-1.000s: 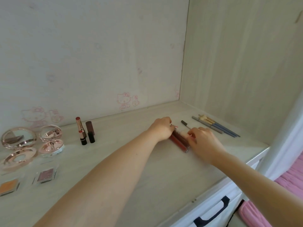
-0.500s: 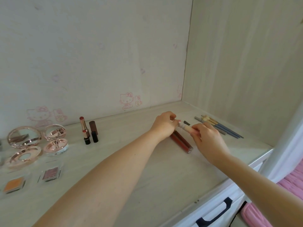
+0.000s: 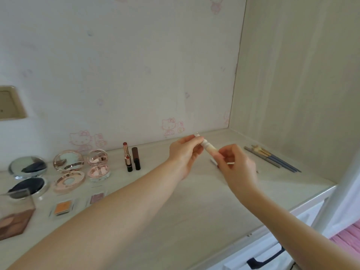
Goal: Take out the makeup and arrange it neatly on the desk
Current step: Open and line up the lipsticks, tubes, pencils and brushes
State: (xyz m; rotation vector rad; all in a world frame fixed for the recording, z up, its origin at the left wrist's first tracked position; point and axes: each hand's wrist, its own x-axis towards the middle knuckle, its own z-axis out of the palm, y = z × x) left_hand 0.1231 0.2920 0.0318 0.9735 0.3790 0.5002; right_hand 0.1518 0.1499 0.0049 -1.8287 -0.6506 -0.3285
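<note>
Lifted since half a second ago: slim cream plastic makeup tube, now clear of the pale wood-grain tabletop. Left hand pinches its capped far end; right hand wraps the near end (both grips closed on it). Long axis slants up-left, between hands; left nearer cap. Blue-handled brushes lie right, lipsticks left; cartoon-cat wallpaper behind.

The lower part of the cream tube is hidden by the right hand; the brown palette is cut off at the left edge.
</note>
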